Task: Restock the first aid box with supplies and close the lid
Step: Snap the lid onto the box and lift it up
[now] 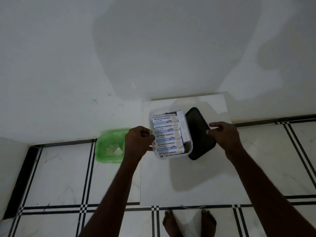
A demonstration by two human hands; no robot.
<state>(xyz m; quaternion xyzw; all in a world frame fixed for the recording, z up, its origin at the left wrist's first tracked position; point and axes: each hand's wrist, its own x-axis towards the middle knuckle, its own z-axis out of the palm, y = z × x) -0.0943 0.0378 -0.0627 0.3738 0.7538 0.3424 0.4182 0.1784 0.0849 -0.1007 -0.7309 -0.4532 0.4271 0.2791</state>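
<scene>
A clear plastic first aid box (189,147) stands open on a white table. Several white and blue antiseptic bandage packets (166,135) fill it in a row, and a white carton (183,127) stands on edge along its right side. The black lid (199,134) lies flat just right of the box, partly under it. My left hand (138,139) is at the box's left wall with its fingers curled; whether it grips the rim is not clear. My right hand (224,134) hovers over the lid's right edge, fingers bent and apart, with nothing in it.
The white table (188,182) stands against a pale wall. A green plastic bag (109,147) lies on the tiled floor left of the table. Two bare feet (188,221) show below the table's near edge.
</scene>
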